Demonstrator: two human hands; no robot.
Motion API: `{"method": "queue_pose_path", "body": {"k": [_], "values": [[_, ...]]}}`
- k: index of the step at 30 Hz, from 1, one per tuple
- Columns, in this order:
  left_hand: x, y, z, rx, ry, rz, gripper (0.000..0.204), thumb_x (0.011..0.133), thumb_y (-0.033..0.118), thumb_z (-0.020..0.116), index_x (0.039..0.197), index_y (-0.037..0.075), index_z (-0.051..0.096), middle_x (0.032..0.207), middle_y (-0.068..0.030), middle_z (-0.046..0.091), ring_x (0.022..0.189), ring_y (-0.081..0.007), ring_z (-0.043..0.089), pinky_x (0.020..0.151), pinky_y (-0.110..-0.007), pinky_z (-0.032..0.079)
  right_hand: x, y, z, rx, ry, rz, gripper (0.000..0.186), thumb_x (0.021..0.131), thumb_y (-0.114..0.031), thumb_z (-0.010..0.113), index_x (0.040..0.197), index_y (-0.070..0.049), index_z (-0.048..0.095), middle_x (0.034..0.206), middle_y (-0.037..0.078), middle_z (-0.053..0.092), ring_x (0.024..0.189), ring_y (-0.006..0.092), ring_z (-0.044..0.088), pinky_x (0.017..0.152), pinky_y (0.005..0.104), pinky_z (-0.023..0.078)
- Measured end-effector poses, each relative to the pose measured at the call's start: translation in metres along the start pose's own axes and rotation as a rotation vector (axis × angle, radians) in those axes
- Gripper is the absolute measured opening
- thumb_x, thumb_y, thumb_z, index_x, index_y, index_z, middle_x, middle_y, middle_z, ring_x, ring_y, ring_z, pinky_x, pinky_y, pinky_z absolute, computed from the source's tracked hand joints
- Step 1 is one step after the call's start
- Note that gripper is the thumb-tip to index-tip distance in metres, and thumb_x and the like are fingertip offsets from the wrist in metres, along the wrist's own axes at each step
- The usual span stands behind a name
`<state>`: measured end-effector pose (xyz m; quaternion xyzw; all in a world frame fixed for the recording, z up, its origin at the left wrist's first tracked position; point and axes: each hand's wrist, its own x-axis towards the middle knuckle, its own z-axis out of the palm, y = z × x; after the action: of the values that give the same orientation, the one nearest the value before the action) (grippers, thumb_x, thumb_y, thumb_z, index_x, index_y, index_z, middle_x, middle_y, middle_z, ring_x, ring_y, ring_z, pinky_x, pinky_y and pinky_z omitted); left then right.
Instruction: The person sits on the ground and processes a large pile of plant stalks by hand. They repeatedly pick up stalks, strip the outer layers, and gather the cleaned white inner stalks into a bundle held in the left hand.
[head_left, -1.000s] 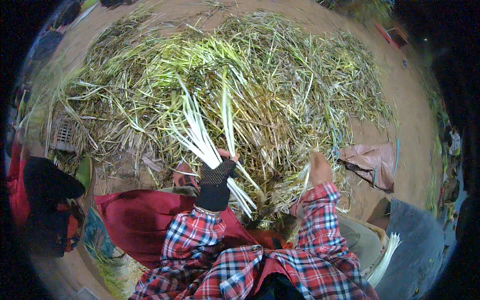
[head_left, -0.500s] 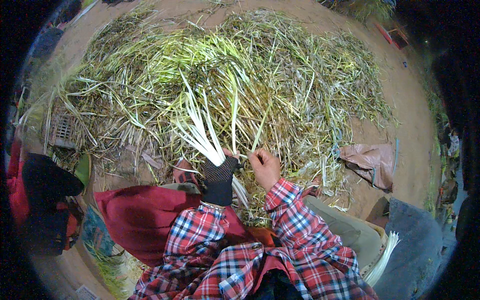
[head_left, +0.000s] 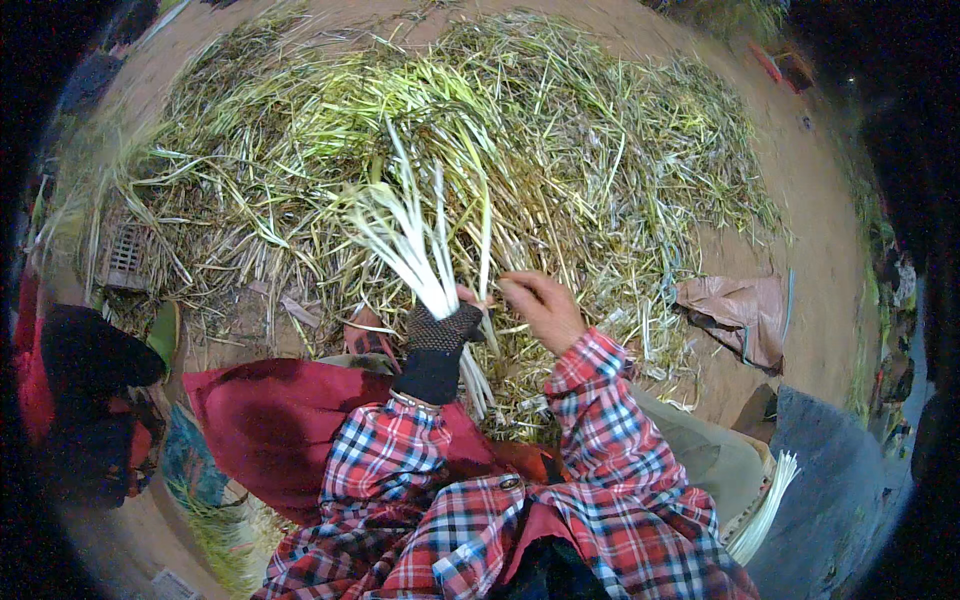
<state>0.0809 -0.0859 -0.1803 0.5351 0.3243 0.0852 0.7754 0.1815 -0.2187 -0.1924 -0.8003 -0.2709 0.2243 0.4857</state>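
My left hand, in a dark mesh glove that leaves the fingertips bare, is closed round a bunch of white, leek-like stalks. Their tops fan up and away from me, while the lower ends hang below the fist. One yellow-green stalk stands apart on the right side of the bunch, near the left fingertips. Just right of it, my bare right hand has its fingers bent and drawn together, pointing left. Anything between those fingertips is too small to make out.
A wide heap of green and dry leaves covers the ground ahead. At the right lies a brownish sack. Another white bundle rests beside my right leg. A plastic crate stands at the left, near dark and red cloth.
My right hand has shifted slightly right and up, away from the left hand. The green leaf that stood at its fingertips no longer shows there. The left hand still grips the bunch.
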Motion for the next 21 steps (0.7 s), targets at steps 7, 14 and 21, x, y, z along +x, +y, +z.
{"method": "queue_pose_path", "body": {"k": [7, 14, 21], "values": [[-0.005, -0.008, -0.005, -0.063, -0.038, 0.049, 0.024, 0.069, 0.008, 0.066, 0.084, 0.003, 0.049, 0.071, -0.0032, 0.053, 0.060, -0.0114, 0.053, 0.049, -0.023, 0.045, -0.003, -0.023, -0.022, 0.634, 0.253, 0.291, 0.012, 0.077, -0.013, 0.055, 0.076, -0.002, 0.058, 0.070, 0.003, 0.053, 0.061, 0.0101, 0.045, 0.056, 0.0224, 0.039], [0.016, -0.050, -0.051, 0.363, 0.141, 0.084, 0.013, 0.066, 0.003, 0.061, 0.077, 0.005, 0.054, 0.066, -0.0040, 0.057, 0.059, -0.0143, 0.057, 0.052, -0.030, 0.046, -0.006, 0.033, -0.149, 0.891, 0.788, 0.143, 0.007, 0.081, -0.011, 0.048, 0.079, -0.005, 0.050, 0.070, 0.004, 0.049, 0.063, 0.0131, 0.048, 0.053, 0.0250, 0.041], [0.028, -0.067, -0.098, 0.502, 0.407, 0.055, 0.021, 0.071, 0.007, 0.054, 0.091, 0.005, 0.057, 0.074, -0.0079, 0.059, 0.062, -0.0162, 0.057, 0.056, -0.029, 0.046, -0.020, 0.069, -0.222, 1.084, 1.079, 0.114, 0.012, 0.080, -0.011, 0.052, 0.071, -0.005, 0.046, 0.063, 0.003, 0.046, 0.048, 0.0121, 0.043, 0.043, 0.0218, 0.042]]}}
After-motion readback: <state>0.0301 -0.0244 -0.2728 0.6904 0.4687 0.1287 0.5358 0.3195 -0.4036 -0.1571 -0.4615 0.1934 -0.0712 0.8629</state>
